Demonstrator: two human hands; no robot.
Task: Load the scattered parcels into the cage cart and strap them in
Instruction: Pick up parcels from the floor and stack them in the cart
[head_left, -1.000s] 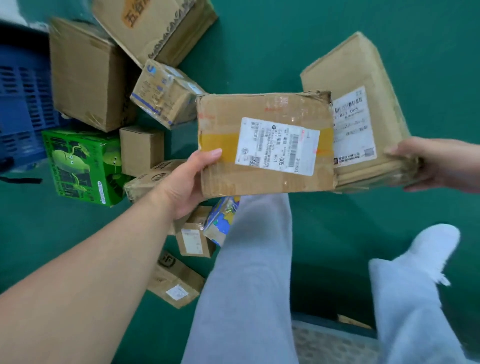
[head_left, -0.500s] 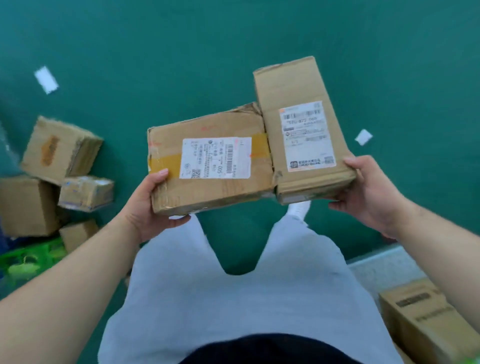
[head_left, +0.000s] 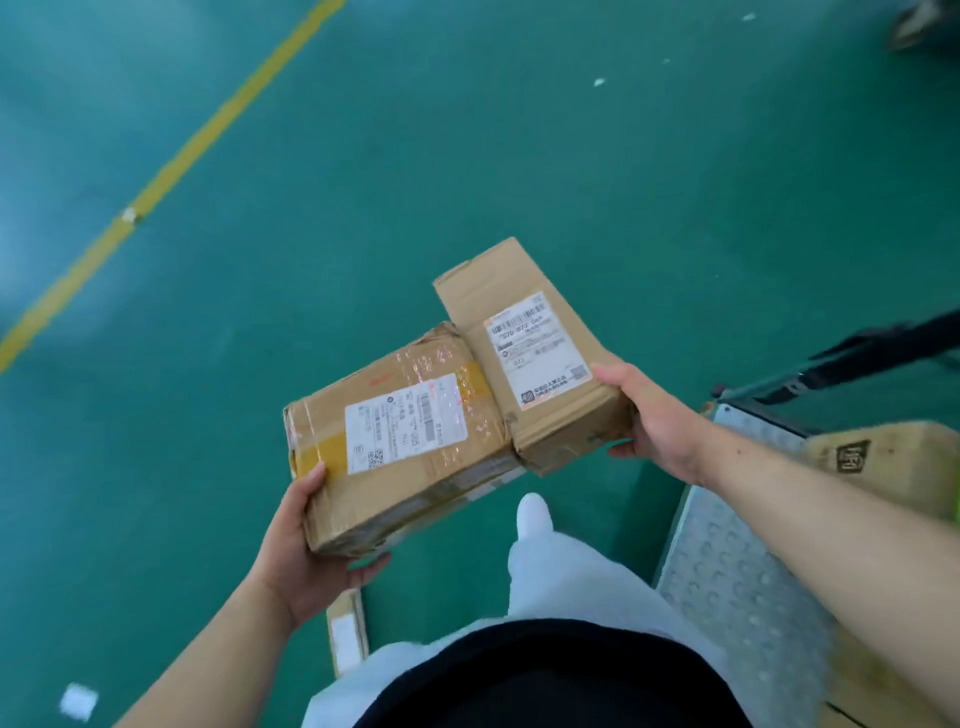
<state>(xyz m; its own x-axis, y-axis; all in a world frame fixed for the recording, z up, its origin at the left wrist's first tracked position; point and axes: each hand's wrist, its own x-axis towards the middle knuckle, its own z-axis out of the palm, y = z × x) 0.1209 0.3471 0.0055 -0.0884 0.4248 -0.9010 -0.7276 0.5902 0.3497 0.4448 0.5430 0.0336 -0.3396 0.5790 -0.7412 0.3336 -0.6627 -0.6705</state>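
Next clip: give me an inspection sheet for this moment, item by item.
Surface: green floor with a yellow line.
Job's things: taped parcel and narrower parcel carried side by side, touching; printed parcel on the cart deck.
Clutter: slim parcel on the floor; white scraps.
Grips: left hand holds the taped parcel, right hand the narrower parcel.
Cables: nothing seen.
Surroundings: blurred black strap-like band beyond the deck.

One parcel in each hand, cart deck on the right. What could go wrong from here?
The left hand grips the taped parcel by one corner only; it may tip out. The right hand holds the narrow parcel by its near end; it could droop. A flat parcel lies by the feet: trip hazard.
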